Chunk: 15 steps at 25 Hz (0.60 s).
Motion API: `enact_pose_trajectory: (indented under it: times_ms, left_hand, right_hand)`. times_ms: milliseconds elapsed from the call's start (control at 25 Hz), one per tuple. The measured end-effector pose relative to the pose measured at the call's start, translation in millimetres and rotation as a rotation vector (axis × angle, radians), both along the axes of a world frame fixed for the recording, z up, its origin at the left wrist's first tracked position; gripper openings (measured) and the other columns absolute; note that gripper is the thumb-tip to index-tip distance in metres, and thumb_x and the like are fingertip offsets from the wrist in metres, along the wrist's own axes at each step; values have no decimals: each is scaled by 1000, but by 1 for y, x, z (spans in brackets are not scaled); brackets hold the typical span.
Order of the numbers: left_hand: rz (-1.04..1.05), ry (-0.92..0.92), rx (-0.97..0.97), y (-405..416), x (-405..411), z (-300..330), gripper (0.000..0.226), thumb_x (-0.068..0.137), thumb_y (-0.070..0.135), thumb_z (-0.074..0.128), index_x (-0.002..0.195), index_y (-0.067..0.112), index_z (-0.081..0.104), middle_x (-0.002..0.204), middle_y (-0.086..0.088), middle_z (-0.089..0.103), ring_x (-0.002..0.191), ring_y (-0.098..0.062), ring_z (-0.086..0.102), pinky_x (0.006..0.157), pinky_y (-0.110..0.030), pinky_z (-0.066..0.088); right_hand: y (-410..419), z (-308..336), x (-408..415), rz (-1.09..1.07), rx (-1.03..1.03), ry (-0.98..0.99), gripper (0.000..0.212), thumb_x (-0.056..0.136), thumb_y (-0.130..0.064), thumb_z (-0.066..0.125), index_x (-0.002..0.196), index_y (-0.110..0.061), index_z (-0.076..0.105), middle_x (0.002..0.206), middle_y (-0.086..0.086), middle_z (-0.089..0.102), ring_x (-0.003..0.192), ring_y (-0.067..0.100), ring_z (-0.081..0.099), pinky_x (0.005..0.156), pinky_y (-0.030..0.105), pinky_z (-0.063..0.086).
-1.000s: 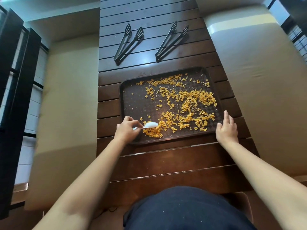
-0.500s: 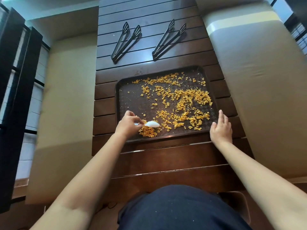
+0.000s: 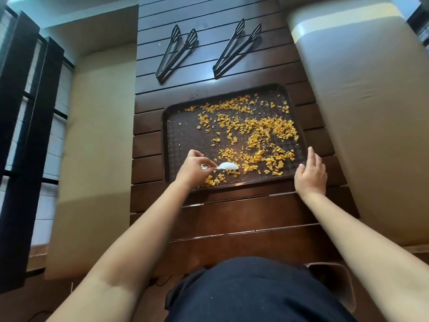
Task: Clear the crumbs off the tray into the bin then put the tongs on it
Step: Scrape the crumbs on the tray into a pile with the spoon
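Observation:
A dark brown tray lies on the slatted wooden table, strewn with orange crumbs, densest at its right and near side. My left hand is over the tray's near left corner, shut on a white plastic spoon whose bowl points right, among the crumbs. A small heap of crumbs lies just under that hand by the near rim. My right hand rests with fingers apart against the tray's near right corner. Two black tongs, the left tongs and the right tongs, lie side by side beyond the tray.
The wooden table runs away from me between two beige cushioned benches, the left bench and the right bench. A brown bin rim shows at the lower right beside my lap. Dark window frames stand at the far left.
My left hand has lifted the spoon slightly up and right from the small heap at the near rim. My right hand stays at the tray's near right corner.

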<state>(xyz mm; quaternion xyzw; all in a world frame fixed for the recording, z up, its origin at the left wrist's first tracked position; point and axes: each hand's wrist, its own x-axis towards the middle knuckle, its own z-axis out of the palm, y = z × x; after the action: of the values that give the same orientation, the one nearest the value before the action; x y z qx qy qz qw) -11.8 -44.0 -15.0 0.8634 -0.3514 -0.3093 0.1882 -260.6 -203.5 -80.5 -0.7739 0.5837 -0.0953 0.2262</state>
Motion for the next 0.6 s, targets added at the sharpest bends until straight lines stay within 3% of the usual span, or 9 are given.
enact_pose_trajectory:
  times_ms: [280,480,600]
  left_hand:
    - [-139,-93,79,36,28,4,7,82,29,70,87,27,75,111,5,39,101,-10,50,91,-28,45]
    - [42,-31,-71,21,56,12,13,85,24,66,97,22,73,113,-2,39,107,-12,43,91,-21,40]
    - [82,53,-100,-13,51,12,17,90,20,60,104,19,70,124,-7,38,102,-10,43,75,-8,41]
  right_hand:
    - [1,0,4,-65,9,-8,51,97,-16,38,146,-9,25,145,19,33,124,37,36,102,44,30]
    - [35,-3,19,-271,-9,-58,64,95,-26,47,146,-3,17,149,21,25,134,36,27,109,44,23]
    - [61,-7,35,-365,9,-84,70,94,-29,47,147,-1,11,153,20,14,141,32,16,114,41,11]
